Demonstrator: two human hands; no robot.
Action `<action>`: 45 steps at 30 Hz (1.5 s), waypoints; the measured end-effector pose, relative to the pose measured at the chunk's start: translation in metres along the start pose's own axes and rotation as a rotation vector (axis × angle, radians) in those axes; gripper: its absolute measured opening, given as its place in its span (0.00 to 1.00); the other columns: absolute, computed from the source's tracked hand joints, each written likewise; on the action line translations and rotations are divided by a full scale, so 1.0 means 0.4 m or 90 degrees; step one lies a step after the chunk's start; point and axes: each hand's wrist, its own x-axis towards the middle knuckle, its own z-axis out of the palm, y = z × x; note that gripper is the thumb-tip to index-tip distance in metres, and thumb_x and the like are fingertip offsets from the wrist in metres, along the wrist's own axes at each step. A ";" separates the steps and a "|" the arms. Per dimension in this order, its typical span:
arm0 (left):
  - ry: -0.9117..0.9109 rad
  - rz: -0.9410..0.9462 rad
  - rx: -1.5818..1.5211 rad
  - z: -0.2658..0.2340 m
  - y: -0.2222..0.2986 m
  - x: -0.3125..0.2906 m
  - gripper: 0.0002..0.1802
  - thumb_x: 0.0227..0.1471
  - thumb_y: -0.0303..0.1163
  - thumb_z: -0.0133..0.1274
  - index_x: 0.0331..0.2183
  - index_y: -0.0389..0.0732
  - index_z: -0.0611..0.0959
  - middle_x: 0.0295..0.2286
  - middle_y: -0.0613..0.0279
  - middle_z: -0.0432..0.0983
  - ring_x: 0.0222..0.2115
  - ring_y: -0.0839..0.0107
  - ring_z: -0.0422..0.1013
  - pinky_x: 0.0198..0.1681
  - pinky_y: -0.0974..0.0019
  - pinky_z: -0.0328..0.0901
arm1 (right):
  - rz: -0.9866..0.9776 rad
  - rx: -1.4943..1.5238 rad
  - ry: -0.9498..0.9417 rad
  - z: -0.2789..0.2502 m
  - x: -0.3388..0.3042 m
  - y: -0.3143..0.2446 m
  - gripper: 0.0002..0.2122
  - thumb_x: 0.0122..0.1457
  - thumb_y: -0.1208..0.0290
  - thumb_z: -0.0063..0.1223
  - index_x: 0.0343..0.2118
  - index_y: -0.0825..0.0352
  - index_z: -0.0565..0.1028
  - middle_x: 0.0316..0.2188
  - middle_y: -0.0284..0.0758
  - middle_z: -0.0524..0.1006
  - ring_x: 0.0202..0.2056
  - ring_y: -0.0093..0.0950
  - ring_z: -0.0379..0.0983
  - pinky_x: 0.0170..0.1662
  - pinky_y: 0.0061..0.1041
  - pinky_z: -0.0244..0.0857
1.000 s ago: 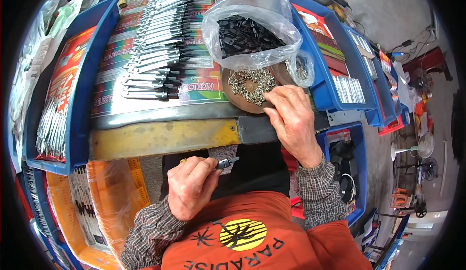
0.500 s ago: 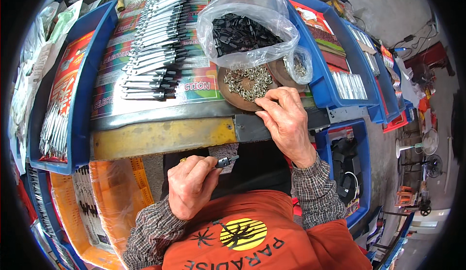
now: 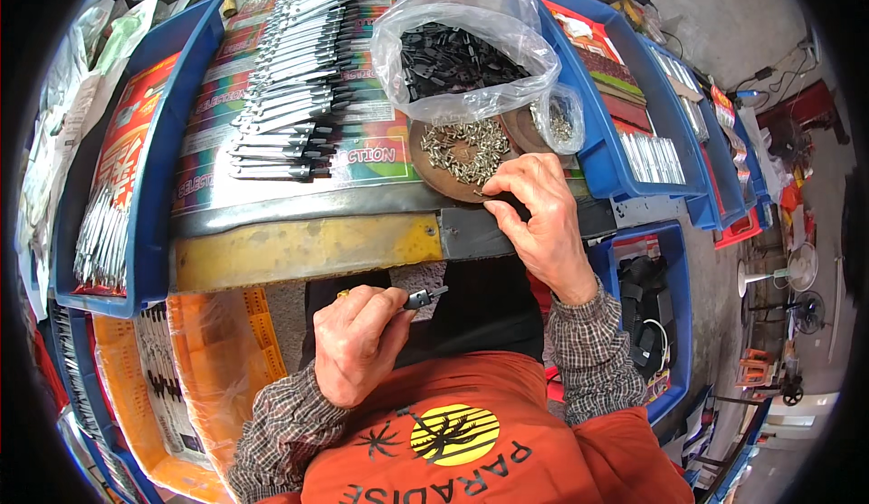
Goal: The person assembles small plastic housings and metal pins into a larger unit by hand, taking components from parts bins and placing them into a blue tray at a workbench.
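My left hand [image 3: 358, 341] is closed on a small black plastic part [image 3: 421, 299] with a thin grey tip, held in front of the table edge. Over the near right rim of a round brown dish [image 3: 430, 171], my right hand [image 3: 543, 214] pinches with thumb and forefinger. A tiny metal screw [image 3: 478, 192] shows at those fingertips. Many small metal screws [image 3: 466, 149] lie in the dish, heaped around its middle. Behind the dish, a clear plastic bag [image 3: 471, 101] stands open, full of black plastic parts [image 3: 457, 60].
Long rows of black-and-silver pen-like pieces [image 3: 290, 78] cover the table's left part. Blue trays [image 3: 195, 60] flank the table, holding metal rods and red cards. A smaller clear bag of screws [image 3: 561, 124] is beside the dish. Orange crate [image 3: 213, 350] below left; blue bin [image 3: 683, 323] below right.
My right hand has drawn slightly back and to the right across the dish's rim, its fingertips closed together. My left hand stays nearly still with the black part.
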 end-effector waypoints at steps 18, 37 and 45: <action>0.003 0.011 -0.004 -0.005 -0.001 -0.006 0.12 0.37 0.18 0.62 0.29 0.36 0.79 0.22 0.58 0.74 0.19 0.65 0.70 0.21 0.66 0.64 | -0.007 0.032 -0.017 -0.007 0.012 0.008 0.04 0.47 0.81 0.56 0.26 0.69 0.73 0.28 0.35 0.75 0.36 0.33 0.69 0.43 0.30 0.62; -0.018 -0.017 -0.006 -0.007 0.005 0.000 0.12 0.38 0.19 0.61 0.30 0.37 0.78 0.21 0.59 0.72 0.19 0.64 0.69 0.22 0.65 0.63 | -0.002 0.150 0.115 0.011 -0.019 0.001 0.06 0.47 0.84 0.60 0.30 0.70 0.77 0.26 0.35 0.78 0.29 0.28 0.73 0.33 0.24 0.66; -0.032 -0.045 -0.020 -0.009 0.019 0.008 0.11 0.39 0.19 0.61 0.30 0.37 0.80 0.20 0.60 0.72 0.16 0.69 0.68 0.19 0.69 0.61 | -0.030 0.237 0.013 0.016 -0.061 -0.102 0.07 0.45 0.80 0.63 0.28 0.69 0.76 0.26 0.34 0.76 0.30 0.32 0.73 0.35 0.28 0.66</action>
